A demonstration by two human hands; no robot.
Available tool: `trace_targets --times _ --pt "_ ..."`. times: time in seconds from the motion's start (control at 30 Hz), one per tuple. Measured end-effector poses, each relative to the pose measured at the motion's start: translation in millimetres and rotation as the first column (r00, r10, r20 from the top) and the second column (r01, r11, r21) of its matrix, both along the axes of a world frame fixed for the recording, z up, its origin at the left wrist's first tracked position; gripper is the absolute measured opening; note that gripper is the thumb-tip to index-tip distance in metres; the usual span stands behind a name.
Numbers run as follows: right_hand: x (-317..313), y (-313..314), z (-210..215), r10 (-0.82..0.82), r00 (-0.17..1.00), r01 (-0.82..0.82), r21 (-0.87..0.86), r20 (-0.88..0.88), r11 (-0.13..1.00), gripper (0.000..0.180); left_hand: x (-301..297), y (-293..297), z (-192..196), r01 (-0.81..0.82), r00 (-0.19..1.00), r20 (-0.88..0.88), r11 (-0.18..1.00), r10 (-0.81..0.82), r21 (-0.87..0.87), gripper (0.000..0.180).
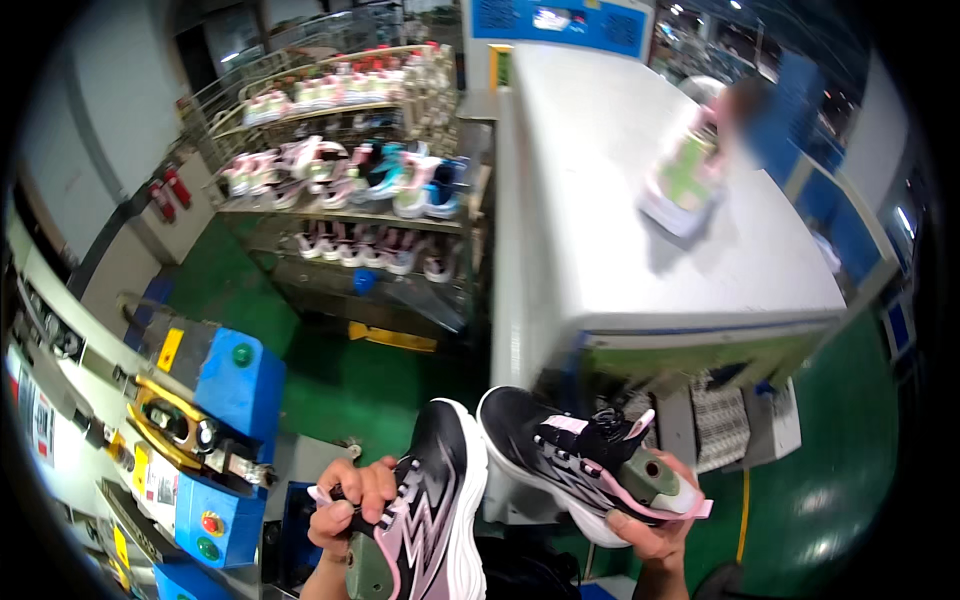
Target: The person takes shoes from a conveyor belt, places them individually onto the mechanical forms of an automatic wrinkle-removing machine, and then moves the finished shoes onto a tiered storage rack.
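First shoe (428, 510) clamped at opening in left grip (334, 517), second shoe (560, 458) at heel in right grip (655, 535), both black, pink-trimmed, white-soled

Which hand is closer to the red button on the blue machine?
Left. The left hand, gripping one black shoe, is to the right of the red button; the right hand, holding the other shoe, is much farther right.
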State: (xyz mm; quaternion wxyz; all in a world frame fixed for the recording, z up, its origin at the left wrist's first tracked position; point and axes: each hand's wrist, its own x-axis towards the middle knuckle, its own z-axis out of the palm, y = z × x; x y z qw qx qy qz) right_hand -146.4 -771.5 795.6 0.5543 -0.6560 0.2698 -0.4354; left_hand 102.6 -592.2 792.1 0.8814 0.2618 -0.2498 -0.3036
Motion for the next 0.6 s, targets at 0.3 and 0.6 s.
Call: trace_targets --times 0.3,0.6 --pt "243 98 -14 0.106 0.961 -0.226 0.501 0.257 0.835 0.04 66 115 -32 -0.483 0.864 -0.41 0.712 0.293 -0.509 0.018" --pt "371 108 9 0.121 0.963 -0.192 0.295 0.242 0.936 0.041 126 161 -41 -0.332 0.906 -0.301 0.941 0.299 -0.062 0.021"
